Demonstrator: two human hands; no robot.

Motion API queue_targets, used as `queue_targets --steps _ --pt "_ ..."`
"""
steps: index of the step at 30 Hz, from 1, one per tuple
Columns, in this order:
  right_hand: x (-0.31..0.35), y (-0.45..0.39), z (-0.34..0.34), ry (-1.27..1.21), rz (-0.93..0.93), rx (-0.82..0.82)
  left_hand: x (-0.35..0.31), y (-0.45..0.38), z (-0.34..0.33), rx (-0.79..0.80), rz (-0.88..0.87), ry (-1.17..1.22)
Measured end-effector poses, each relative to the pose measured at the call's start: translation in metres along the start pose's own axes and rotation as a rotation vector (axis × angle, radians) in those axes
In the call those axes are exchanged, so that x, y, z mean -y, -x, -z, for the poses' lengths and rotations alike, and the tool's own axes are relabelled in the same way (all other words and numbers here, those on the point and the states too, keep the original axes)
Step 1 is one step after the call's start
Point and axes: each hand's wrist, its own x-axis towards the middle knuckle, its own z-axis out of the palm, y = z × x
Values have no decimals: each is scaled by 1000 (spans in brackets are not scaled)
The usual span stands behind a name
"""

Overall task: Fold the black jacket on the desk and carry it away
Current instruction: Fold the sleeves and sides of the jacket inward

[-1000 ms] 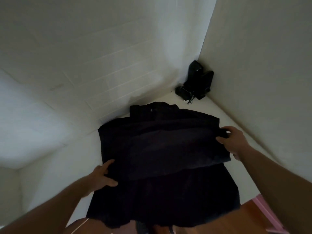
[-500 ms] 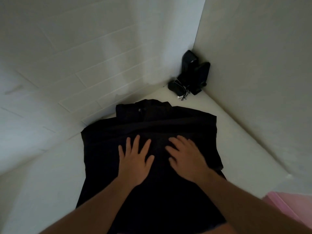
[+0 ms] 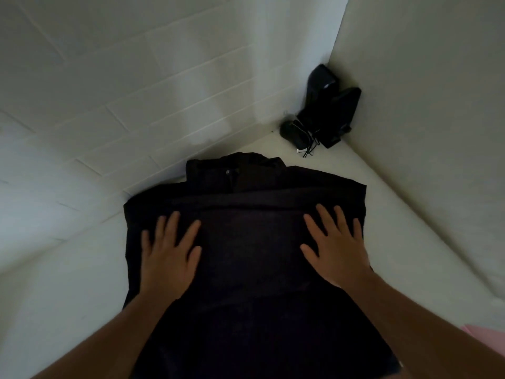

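Black jacket (image 3: 246,255) lies mid frame on white surface (image 3: 68,310), collar toward top, long side running top to bottom. Your left hand (image 3: 169,258) and right hand (image 3: 337,253) flat, fingers spread, pressing jacket.

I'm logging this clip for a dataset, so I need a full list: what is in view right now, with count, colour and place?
Jacket: one, black, lying flat on the desk, collar toward the wall.
Desk: one, white, set into the room corner.
Dark devices: a small group, exact count unclear, black, in the far right corner of the desk, with thin cords.
Pink thing: one, pink, lower right edge, mostly cut off.
Left hand: one, flat and spread on the jacket's left side.
Right hand: one, flat and spread on the jacket's right side.
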Motion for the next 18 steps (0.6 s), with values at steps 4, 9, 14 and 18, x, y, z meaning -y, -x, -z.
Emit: queue_targets --steps 4,9,14,18 --pt "-23 9 -21 -14 -78 28 41 8 -20 99 175 29" --pt "-23 0 -23 -61 -76 54 40 -1 -23 154 193 63" --pt "-28 15 -2 -253 -85 39 42 -6 -3 260 189 41" --pt "-20 104 -5 -803 -495 -291 0 5 35 -50 142 177"
